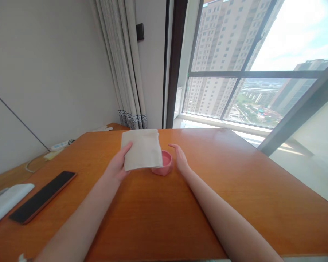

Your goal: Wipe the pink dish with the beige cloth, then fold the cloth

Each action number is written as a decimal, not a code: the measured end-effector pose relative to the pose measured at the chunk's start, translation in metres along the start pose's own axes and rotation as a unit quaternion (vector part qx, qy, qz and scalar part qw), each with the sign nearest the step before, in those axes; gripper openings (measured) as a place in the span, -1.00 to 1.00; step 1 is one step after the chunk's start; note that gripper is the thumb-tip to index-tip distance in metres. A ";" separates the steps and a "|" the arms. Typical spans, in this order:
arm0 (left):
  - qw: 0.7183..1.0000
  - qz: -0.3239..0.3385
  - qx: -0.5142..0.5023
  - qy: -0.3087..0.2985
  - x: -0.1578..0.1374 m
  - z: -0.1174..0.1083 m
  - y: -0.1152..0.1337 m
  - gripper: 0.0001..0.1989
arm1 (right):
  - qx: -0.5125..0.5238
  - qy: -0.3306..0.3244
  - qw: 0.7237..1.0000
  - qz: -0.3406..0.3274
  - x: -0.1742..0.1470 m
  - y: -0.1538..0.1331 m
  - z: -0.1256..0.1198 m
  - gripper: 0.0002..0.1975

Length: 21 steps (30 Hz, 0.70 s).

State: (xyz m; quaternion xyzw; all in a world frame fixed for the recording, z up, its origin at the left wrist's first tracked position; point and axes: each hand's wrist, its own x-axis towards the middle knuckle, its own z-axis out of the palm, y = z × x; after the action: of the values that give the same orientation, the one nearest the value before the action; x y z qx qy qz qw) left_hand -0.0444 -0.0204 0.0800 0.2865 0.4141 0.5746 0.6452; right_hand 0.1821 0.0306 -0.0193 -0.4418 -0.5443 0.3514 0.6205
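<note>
My left hand [120, 162] grips a folded white cloth [142, 149] by its left edge, thumb on top and the other fingers underneath. The cloth is held up above the table and covers part of a pink faceted bowl [165, 168]. That bowl rests on the wooden table [158, 211], and its inside shows only on the right. Just right of the bowl is my right hand [180, 157], with its fingers stretched out and nothing in them. A small gap seems to lie between this hand and the bowl.
A dark phone-like slab [43, 196] lies on the table at the left, beside a white object [9, 202]. Further back on the left are a power strip [60, 146] and a cable [29, 168]. A curtain [125, 65] hangs behind the table, and a large window [235, 74] stands at the right.
</note>
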 end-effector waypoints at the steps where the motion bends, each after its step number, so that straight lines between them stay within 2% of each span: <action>1: 1.000 -0.018 -0.008 -0.024 0.006 0.015 -0.014 -0.71 | 0.023 -0.007 1.000 -0.005 -0.001 -0.010 -0.001 -0.40; 3: 0.998 -0.023 -0.002 -0.053 0.018 0.035 -0.042 -0.68 | 0.098 -0.040 0.994 0.026 -0.003 -0.030 0.000 -0.34; 4: 0.999 -0.006 0.013 -0.048 0.025 0.040 -0.054 -0.67 | 0.130 -0.047 0.989 0.045 -0.004 -0.040 0.001 -0.36; 6: 0.995 0.057 0.073 -0.022 0.036 0.042 -0.072 -0.63 | 0.172 -0.033 0.982 0.072 -0.007 -0.056 0.005 -0.50; 8: 0.981 0.119 0.150 -0.002 0.044 0.038 -0.079 -0.59 | 0.209 -0.032 0.971 0.114 -0.009 -0.066 0.008 -0.59; 12: 0.953 0.186 0.236 0.026 0.046 0.031 -0.071 -0.60 | 0.331 -0.129 0.906 0.231 -0.012 -0.071 0.012 -0.65; 14: 0.938 0.218 0.266 0.050 0.043 0.033 -0.064 -0.64 | 0.362 -0.138 0.885 0.257 -0.014 -0.072 0.013 -0.69; 18: 0.901 0.284 0.324 0.046 0.035 0.042 -0.053 -0.74 | 0.356 -0.133 0.878 0.292 -0.017 -0.075 0.014 -0.72; 21: 0.894 0.287 0.344 0.008 0.035 0.043 -0.051 -0.72 | 0.331 -0.102 0.894 0.284 -0.016 -0.076 0.014 -0.70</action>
State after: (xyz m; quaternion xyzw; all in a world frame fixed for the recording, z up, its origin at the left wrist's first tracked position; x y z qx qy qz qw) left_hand 0.0186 0.0098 0.0506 0.5922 0.4911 0.5586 0.3100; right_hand 0.1621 -0.0093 0.0459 -0.3087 -0.3079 0.7155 0.5459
